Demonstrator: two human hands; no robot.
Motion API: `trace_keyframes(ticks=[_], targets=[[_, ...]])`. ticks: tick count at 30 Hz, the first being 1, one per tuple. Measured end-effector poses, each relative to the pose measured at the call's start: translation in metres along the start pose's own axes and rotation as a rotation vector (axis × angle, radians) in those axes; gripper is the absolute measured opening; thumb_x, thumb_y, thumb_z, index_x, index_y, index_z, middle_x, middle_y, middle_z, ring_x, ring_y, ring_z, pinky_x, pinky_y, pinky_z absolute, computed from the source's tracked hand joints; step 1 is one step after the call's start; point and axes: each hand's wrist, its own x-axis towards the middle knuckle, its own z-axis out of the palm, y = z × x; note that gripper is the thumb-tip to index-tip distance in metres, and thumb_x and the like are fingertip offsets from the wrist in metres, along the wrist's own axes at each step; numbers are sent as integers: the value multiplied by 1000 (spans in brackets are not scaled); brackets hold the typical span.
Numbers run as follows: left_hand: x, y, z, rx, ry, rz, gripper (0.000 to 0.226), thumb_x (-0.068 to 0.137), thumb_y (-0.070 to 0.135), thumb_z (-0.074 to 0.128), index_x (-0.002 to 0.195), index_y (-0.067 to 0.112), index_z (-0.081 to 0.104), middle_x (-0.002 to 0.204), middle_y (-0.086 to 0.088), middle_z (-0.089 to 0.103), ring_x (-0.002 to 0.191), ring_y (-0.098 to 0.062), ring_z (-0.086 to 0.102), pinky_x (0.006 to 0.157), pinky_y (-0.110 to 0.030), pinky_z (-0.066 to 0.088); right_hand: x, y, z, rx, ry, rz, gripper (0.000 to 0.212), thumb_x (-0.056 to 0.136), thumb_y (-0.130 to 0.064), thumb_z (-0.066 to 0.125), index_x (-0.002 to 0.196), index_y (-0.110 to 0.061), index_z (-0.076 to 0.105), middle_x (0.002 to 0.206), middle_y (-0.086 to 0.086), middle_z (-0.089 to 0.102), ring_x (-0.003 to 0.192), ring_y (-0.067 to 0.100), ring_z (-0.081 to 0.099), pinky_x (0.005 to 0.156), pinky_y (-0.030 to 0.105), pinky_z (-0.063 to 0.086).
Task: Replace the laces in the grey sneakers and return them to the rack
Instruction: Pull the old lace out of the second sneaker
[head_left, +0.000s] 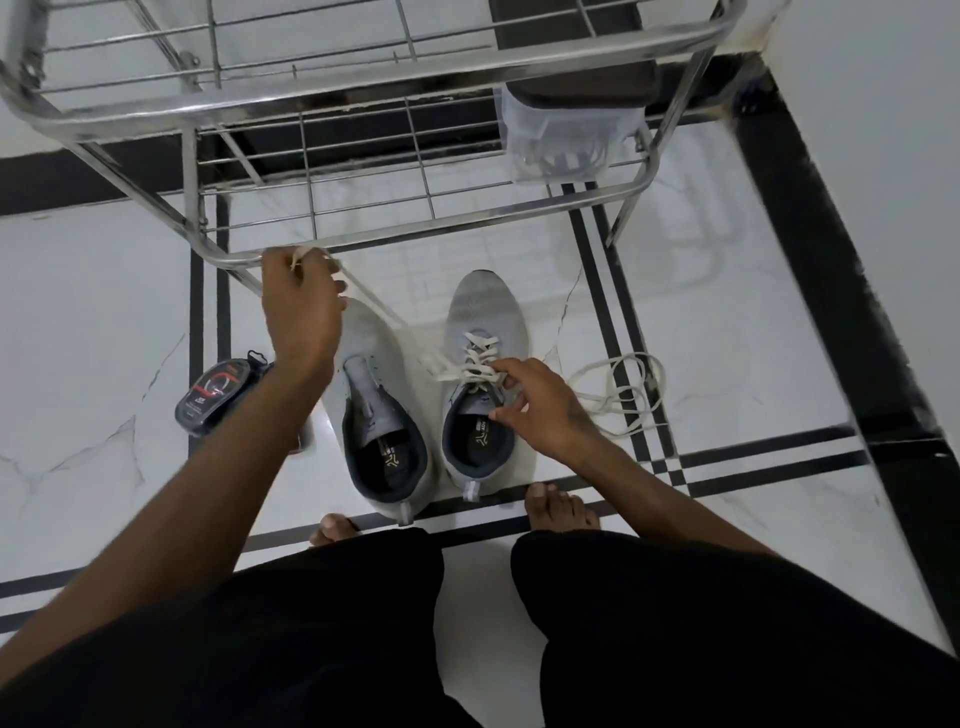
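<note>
Sneakers sit side by side on the white marble floor (104, 312), toes toward the steel shoe rack (363, 104), heels just short of the person's bare toes. The left sneaker (382, 415) has bare eyelets and an exposed tongue. The right sneaker (480, 332) carries a cream lace (478, 358) threaded through its upper eyelets. The left hand (301, 306) is raised near the rack's lower front rail, its grip pinching the lace ends, which run taut and slanting down across the gap to the right sneaker. The right hand (540, 405) rests on that sneaker's collar, fingers curled at the lacing; whether they pinch the lace cannot be told. A second loose lace (623, 395) lies coiled on the floor just right of the right sneaker, across the black inlay stripes. A shoe-polish sponge (221, 395) lies left of the left sneaker, beside the forearm. On the rack's lower shelf, at its right end, stands a clear plastic container (561, 140). Open floor spreads to the far left and right.
</note>
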Motion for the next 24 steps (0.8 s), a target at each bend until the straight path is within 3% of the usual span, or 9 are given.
trace_keyframes(ticks=[2, 4, 7, 9, 13, 17, 21, 22, 24], targets=[[-4, -17, 3, 393, -106, 151, 38, 97, 32, 51, 129, 14, 44, 125, 0, 55, 110, -21, 58, 89, -33, 43, 0, -2, -1, 12, 30, -25, 48, 88, -25, 73, 134, -26, 57, 115, 0, 54, 99, 18, 59, 89, 34, 50], [-24, -33, 14, 670, -252, 417, 55, 93, 33, 59, 141, 14, 39, 146, -7, 41, 124, -23, 48, 100, -37, 41, 3, -6, -3, 62, 56, -21, 34, 89, -26, 72, 123, -23, 65, 113, 0, 58, 95, 15, 60, 86, 32, 50], [-62, -58, 38, 812, -517, 680, 56, 88, 25, 64, 140, 16, 47, 143, -8, 45, 126, -28, 47, 97, -41, 47, 10, -11, -4, 98, 114, -14, 11, 92, -26, 70, 101, -19, 70, 103, 0, 66, 85, 13, 63, 81, 33, 53], [-74, -76, 48, 869, -663, 700, 54, 86, 25, 67, 137, 17, 50, 132, -7, 56, 118, -29, 53, 94, -41, 48, 12, -14, -7, 240, 116, 15, 6, 93, -21, 68, 94, -16, 68, 95, -3, 68, 81, 9, 64, 80, 29, 53], [-58, -87, 48, 722, -626, 574, 20, 88, 27, 67, 106, 19, 65, 101, -1, 68, 92, -26, 60, 74, -37, 46, 3, -18, -21, 551, -6, 144, 9, 95, -17, 62, 87, -16, 63, 88, -1, 63, 85, 10, 58, 83, 27, 45], [-49, -87, 39, 615, -704, 513, 4, 89, 27, 67, 87, 23, 65, 93, 8, 70, 91, -16, 62, 82, -42, 50, -4, -11, -41, 993, 40, 215, 27, 87, 0, 62, 77, -20, 46, 82, 7, 61, 81, 18, 64, 75, 29, 51], [-45, -93, 29, 542, -734, 478, 7, 93, 30, 63, 99, 31, 59, 104, 15, 68, 98, -9, 62, 86, -38, 52, -4, -7, -61, 1274, 331, 376, 19, 90, 5, 51, 91, -14, 50, 78, 7, 58, 66, 18, 59, 67, 29, 51], [-45, -94, 28, 608, -727, 543, 16, 92, 31, 66, 107, 31, 61, 109, 13, 68, 102, -12, 61, 87, -37, 51, -3, -5, -62, 1233, 404, 439, 21, 91, 3, 51, 103, -14, 52, 84, 7, 60, 67, 17, 59, 65, 27, 52], [-47, -96, 31, 740, -687, 630, 25, 88, 33, 71, 112, 27, 66, 113, 7, 66, 104, -17, 60, 86, -37, 51, -5, -2, -56, 862, 459, 499, 48, 91, -4, 56, 134, -23, 44, 100, 4, 60, 75, 13, 60, 64, 24, 50]])
